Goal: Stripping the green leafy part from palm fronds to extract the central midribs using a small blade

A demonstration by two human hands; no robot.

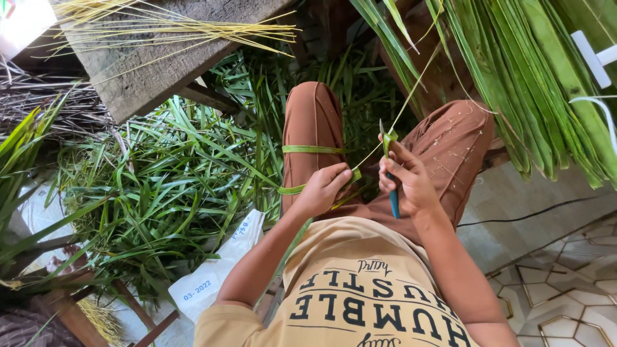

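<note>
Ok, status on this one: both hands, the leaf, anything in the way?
Left hand pinching green leaf strip draped over the knee. Right hand gripping blue-handled knife, blade up against the leaf. Nothing between the hands.

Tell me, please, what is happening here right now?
A seated person is stripping a palm leaf. The left hand pinches a green leaf strip that drapes over the thigh. The right hand holds a small knife with a blue handle, blade up. Cut green leaves cover the floor, and pale midribs lie on a wooden bench.
</note>
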